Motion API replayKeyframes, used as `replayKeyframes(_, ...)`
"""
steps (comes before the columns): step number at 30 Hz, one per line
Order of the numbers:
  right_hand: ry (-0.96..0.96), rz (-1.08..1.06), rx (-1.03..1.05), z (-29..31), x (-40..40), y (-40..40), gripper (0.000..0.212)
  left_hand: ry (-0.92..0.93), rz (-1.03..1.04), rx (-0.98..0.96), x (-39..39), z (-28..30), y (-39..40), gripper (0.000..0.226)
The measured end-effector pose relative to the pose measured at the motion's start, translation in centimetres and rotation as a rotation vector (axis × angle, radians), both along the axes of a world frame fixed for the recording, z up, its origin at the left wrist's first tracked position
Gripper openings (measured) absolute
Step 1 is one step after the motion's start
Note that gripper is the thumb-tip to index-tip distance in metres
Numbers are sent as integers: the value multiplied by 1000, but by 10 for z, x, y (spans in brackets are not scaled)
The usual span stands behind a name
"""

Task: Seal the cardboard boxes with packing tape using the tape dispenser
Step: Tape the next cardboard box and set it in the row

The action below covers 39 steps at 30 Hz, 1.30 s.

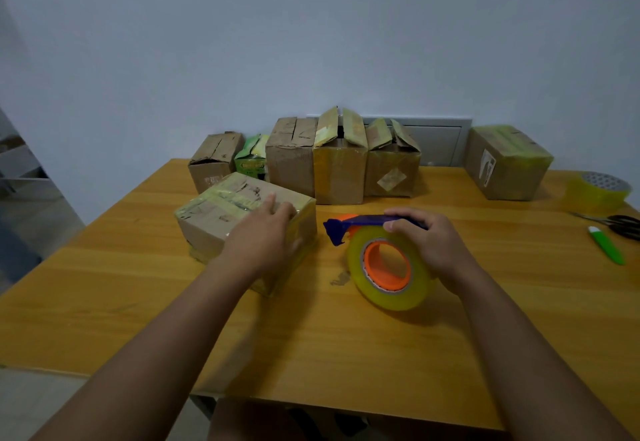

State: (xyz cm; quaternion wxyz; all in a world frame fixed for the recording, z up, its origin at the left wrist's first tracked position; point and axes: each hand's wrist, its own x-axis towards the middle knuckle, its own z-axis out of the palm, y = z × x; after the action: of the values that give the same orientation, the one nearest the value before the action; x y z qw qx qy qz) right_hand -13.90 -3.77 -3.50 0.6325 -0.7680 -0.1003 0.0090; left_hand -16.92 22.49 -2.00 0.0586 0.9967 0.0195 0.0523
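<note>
Taped brown cardboard box [242,219] lies on its side at table centre-left, yellowish tape across top. Blue-handled tape dispenser [377,250] with orange core and yellow-clear roll stands on edge just right of it. Row of brown cardboard boxes [339,163] behind, flaps partly open; one taped brown cardboard carton [505,163] far right.

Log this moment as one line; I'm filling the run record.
left hand: flat on taped box | right hand: gripping tape dispenser on table
</note>
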Motion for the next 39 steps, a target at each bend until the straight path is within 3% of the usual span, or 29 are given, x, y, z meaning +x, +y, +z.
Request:
replayKeyframes(4,-8,-18,-13,-1,-1,2,23,-113,74,128,6,-10,-10,46)
replayKeyframes(16,-183,26,-119,-13,-12,11,40,-91,82,196,-5,-16,6,44)
replayKeyframes(24,-224,48,-113,-18,-14,5,45,-57,81,222,-7,-19,14,58)
replayKeyframes(29,-176,27,-117,-17,-16,-3,62,-43,32,260,-14,-12,20,74)
replayKeyframes(35,-144,69,-171,-9,-14,-7,44,-46,49,274,-34,-10,41,78)
replayKeyframes(39,-161,-4,-83,-14,-15,1,46,-74,0,252,-44,-11,44,79)
